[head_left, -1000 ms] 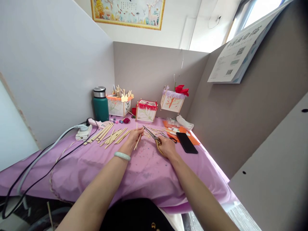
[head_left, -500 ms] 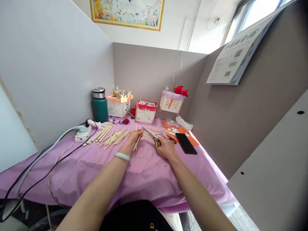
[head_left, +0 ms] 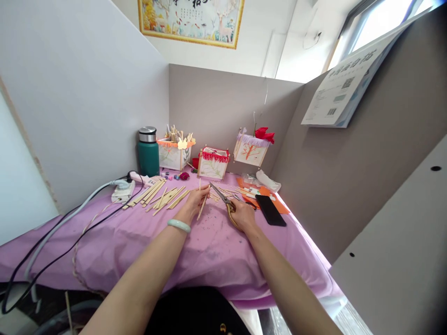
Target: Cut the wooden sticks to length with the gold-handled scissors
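My left hand (head_left: 196,201), with a pale green bangle (head_left: 179,225) at the wrist, is closed around thin wooden sticks (head_left: 201,209); how many is hard to make out. In my right hand (head_left: 243,215) is a pair of scissors (head_left: 230,208) with gold handles. The blades point up and left, their tips close to the fingertips of my left hand; whether they touch a stick I cannot tell. Several flat wooden sticks (head_left: 178,199) lie left of my left hand. Beyond both hands, small stick pieces (head_left: 223,190) are scattered on the purple cloth (head_left: 209,246).
A black phone (head_left: 270,210) and orange paper (head_left: 279,204) lie at right. Behind stand a green bottle (head_left: 148,157), a stick-filled box (head_left: 170,156) and a red-fringed box (head_left: 213,166). A lilac-fringed box (head_left: 250,151) hangs at the back. Cables (head_left: 75,223) and a power strip (head_left: 123,191) run along the left.
The camera view has shifted slightly, so the scene sits a little lower and further right. The sticks in my left hand have tilted a little; the scissors remain in my right hand.
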`<state>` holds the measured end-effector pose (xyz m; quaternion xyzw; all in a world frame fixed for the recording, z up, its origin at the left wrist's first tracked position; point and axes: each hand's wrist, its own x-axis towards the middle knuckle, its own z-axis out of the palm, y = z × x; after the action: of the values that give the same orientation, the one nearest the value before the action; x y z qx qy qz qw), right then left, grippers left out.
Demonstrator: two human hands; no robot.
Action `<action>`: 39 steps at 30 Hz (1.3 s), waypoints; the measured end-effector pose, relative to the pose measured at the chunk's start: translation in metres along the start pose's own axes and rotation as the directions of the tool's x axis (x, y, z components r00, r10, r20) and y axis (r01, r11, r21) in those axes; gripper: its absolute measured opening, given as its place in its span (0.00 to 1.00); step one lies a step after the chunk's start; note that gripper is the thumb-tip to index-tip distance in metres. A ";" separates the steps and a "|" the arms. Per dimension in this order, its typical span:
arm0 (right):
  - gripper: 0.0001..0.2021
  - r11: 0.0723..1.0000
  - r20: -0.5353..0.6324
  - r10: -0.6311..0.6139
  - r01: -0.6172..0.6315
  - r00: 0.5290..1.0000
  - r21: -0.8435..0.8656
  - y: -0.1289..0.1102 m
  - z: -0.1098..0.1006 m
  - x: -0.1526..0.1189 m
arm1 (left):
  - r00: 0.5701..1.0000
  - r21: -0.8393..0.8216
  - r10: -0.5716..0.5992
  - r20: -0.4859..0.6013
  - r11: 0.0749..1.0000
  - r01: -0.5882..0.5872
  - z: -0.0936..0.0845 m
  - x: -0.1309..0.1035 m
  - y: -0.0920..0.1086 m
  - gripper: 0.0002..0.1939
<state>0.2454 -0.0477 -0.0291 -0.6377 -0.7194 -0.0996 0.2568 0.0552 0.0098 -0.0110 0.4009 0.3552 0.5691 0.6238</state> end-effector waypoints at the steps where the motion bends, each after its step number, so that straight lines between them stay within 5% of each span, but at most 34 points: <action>1: 0.13 1.000 -0.010 0.005 -0.005 1.000 0.004 0.000 0.000 0.000 | 1.000 -0.003 0.001 -0.001 1.000 -0.001 0.001 -0.001 0.001 0.10; 21: 0.16 0.995 0.060 0.010 -0.005 0.998 -0.097 -0.003 -0.005 -0.001 | 0.996 0.174 0.001 0.086 0.985 -0.016 -0.005 0.002 -0.001 0.07; 39: 0.14 0.995 0.032 -0.007 0.010 0.999 -0.104 -0.002 -0.005 0.000 | 0.983 0.271 0.137 0.122 0.948 -0.165 -0.005 0.004 0.000 0.12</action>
<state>0.2444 -0.0504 -0.0246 -0.6486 -0.7199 -0.1280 0.2115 0.0511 0.0140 -0.0136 0.5396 0.3680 0.5381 0.5328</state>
